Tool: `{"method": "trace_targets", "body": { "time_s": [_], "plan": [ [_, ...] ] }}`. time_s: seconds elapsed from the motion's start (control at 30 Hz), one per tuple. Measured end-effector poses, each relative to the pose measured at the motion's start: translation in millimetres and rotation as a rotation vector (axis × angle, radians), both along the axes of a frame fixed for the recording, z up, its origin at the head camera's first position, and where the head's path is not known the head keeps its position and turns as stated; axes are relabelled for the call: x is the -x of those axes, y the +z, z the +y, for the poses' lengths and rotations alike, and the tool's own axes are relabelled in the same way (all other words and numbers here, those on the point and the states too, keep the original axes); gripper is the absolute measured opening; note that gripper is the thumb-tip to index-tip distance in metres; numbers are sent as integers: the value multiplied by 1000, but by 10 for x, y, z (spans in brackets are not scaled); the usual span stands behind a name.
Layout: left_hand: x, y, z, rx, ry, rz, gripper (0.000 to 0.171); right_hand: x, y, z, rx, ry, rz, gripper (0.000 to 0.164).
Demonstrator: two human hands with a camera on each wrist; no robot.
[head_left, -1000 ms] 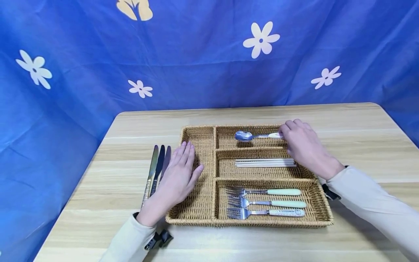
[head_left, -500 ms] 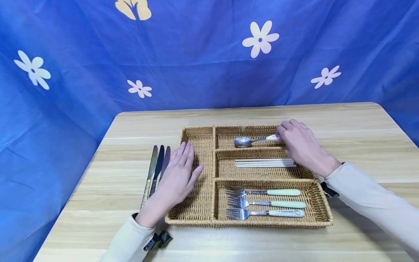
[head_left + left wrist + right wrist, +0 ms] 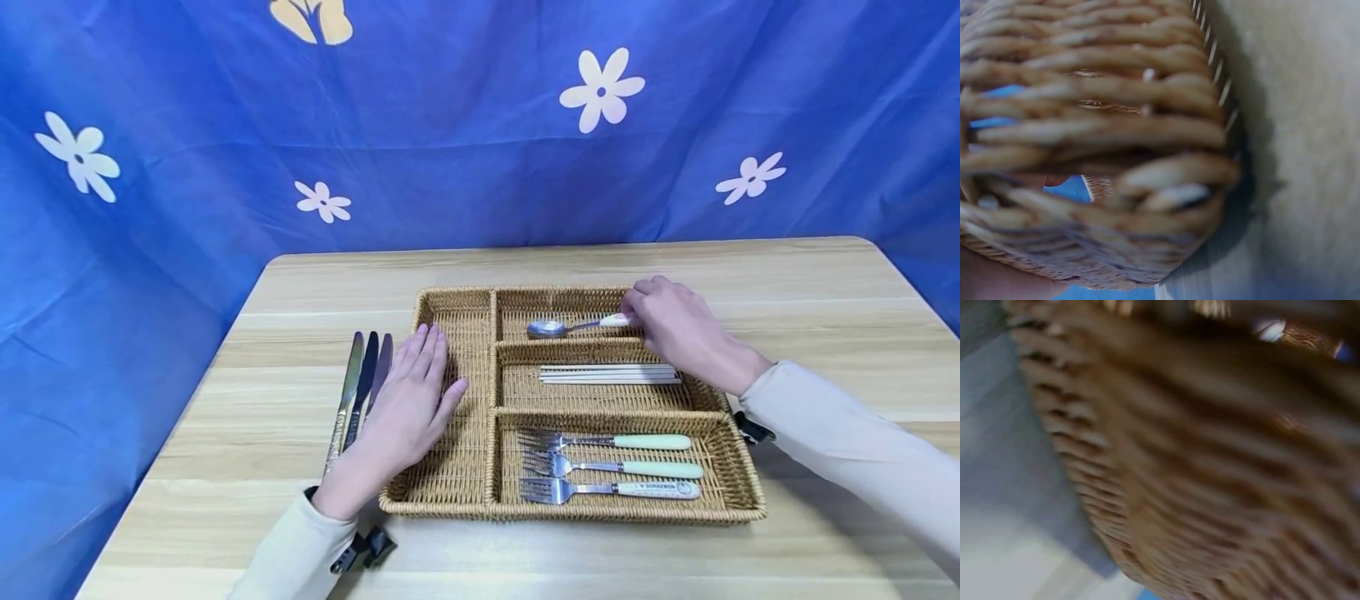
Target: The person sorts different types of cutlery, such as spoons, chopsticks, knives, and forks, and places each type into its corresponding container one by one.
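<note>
A spoon with a white handle lies low in the back right compartment of a wicker cutlery tray. My right hand pinches the end of its handle; the fingertips are hidden behind the knuckles. Across the tray's left rim rests my left hand, fingers straight and together, thumb apart, over the long left compartment. Close-up weave of the tray fills the left wrist view, with a bit of hand at the lower left. Blurred wicker takes up most of the right wrist view.
Several white chopsticks lie in the middle right compartment. Below them, the front compartment holds three forks. Three table knives lie on the wooden table, left of the tray. A blue flowered cloth hangs behind.
The spoon has come down into the back compartment and shifted slightly left, my right hand moving left with it. My left hand has stayed in place.
</note>
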State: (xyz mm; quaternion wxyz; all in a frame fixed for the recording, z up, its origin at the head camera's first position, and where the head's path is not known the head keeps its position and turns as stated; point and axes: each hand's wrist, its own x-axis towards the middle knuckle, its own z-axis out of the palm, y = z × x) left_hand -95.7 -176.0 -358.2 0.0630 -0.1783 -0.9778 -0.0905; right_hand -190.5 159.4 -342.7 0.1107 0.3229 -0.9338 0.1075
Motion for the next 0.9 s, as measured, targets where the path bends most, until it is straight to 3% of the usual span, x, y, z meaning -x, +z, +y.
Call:
{"method": "trace_targets", "body": {
  "time_s": [0.67, 0.9],
  "plan": [
    [-15, -4, 2, 6, 6, -4, 67, 215, -103, 76, 150, 39, -119, 14],
    [-16, 12, -1, 6, 6, -1, 67, 148, -85, 194, 155, 94, -44, 11]
  ]
}}
